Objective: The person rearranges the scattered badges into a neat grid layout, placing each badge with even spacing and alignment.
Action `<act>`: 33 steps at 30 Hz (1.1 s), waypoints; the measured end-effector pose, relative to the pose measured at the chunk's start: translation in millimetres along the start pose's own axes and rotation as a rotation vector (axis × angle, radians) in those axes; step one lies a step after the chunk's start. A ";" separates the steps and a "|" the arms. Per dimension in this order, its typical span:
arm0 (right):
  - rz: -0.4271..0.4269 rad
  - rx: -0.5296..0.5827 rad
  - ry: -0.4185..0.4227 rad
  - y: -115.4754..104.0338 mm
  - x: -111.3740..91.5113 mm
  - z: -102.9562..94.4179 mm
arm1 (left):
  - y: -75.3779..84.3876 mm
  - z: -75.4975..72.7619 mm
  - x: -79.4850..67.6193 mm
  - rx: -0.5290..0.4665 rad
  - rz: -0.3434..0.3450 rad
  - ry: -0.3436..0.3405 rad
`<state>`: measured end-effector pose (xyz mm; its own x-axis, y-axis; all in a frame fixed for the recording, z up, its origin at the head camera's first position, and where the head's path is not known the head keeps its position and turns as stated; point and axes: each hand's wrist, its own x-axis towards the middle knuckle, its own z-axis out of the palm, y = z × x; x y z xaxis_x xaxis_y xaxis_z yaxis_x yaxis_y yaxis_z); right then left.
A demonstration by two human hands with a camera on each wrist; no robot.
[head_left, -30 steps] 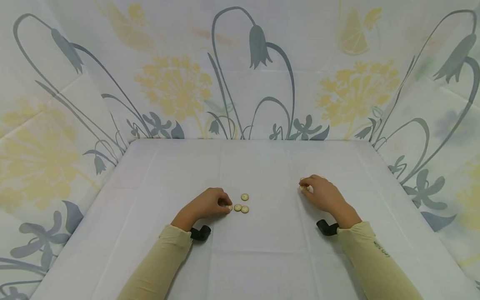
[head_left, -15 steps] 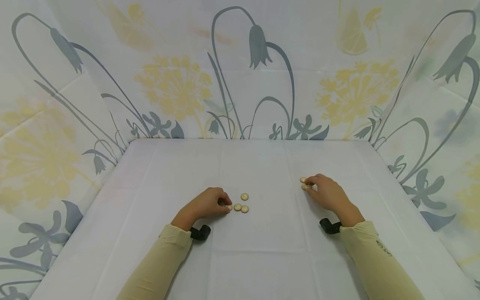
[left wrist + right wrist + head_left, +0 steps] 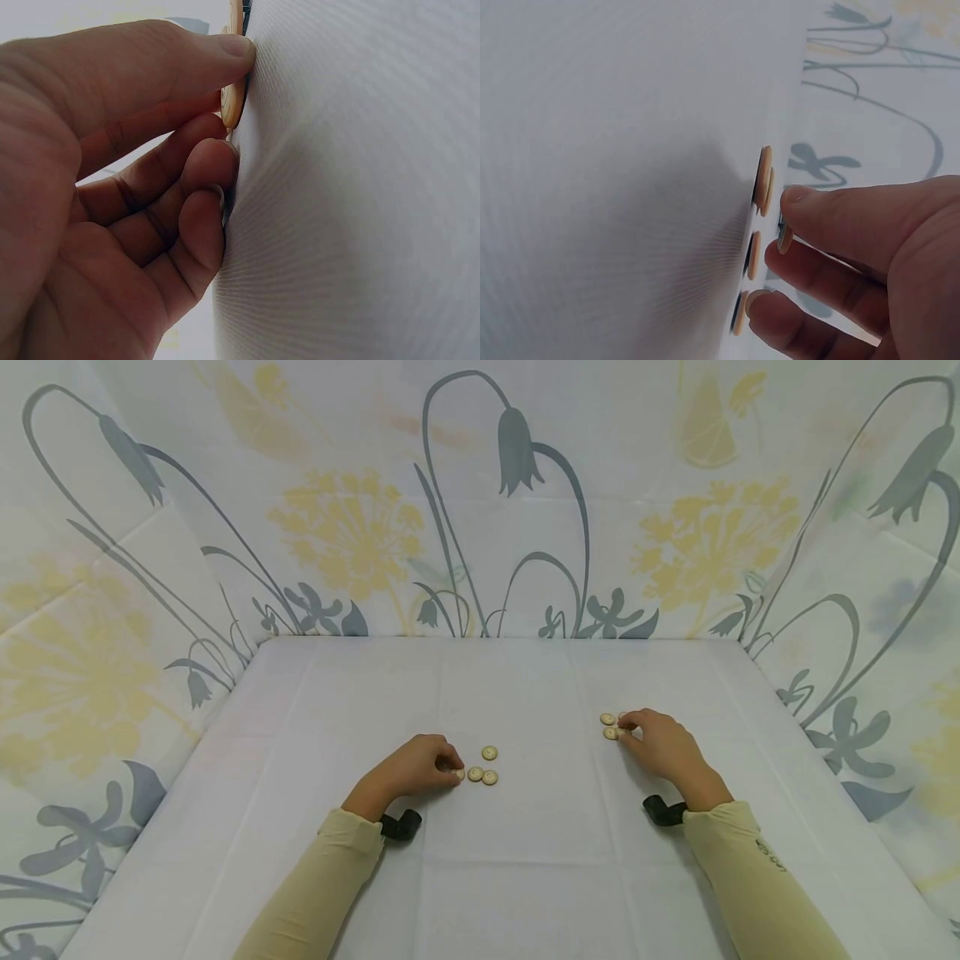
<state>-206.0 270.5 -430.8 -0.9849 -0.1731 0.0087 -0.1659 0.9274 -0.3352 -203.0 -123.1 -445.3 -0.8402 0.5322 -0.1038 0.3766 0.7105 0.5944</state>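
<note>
My left hand [image 3: 420,766] pinches a small round wooden disc [image 3: 233,105] between thumb and fingers, low against the white cloth. Right beside those fingertips lie two touching discs [image 3: 476,773], with one more disc [image 3: 490,752] a little behind them. On the right, my right hand [image 3: 663,743] holds another wooden disc [image 3: 784,238] between thumb and index finger, just off the cloth in the right wrist view. Several flat discs [image 3: 754,255] lie by its fingertips, including a far-side disc [image 3: 607,719] and a nearer disc [image 3: 611,733]. The fingers partly cover others.
A white cloth [image 3: 525,827] with fold creases covers the table. Fabric walls [image 3: 480,527] printed with grey and yellow flowers rise at the back and both sides. Black wrist-camera mounts [image 3: 401,827] stick out inward from both wrists.
My right hand has shifted slightly to the right, uncovering discs that its fingers hid before. The left hand and the discs beside it have stayed in place.
</note>
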 end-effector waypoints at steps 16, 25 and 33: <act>0.056 0.001 0.000 7.4 1.9 0.4 | -0.6 -0.1 0.1 0.001 0.003 0.001; 0.067 -0.008 -0.012 8.2 2.5 -1.1 | 0.6 -0.8 -0.3 -0.008 0.005 -0.002; 0.093 0.000 -0.033 10.6 5.7 -0.2 | 0.8 -2.1 -0.1 0.005 0.019 -0.002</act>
<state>-213.4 279.4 -434.1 -0.9938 -0.0972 -0.0540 -0.0739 0.9399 -0.3333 -203.4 -123.5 -443.2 -0.8318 0.5470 -0.0942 0.3948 0.7024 0.5923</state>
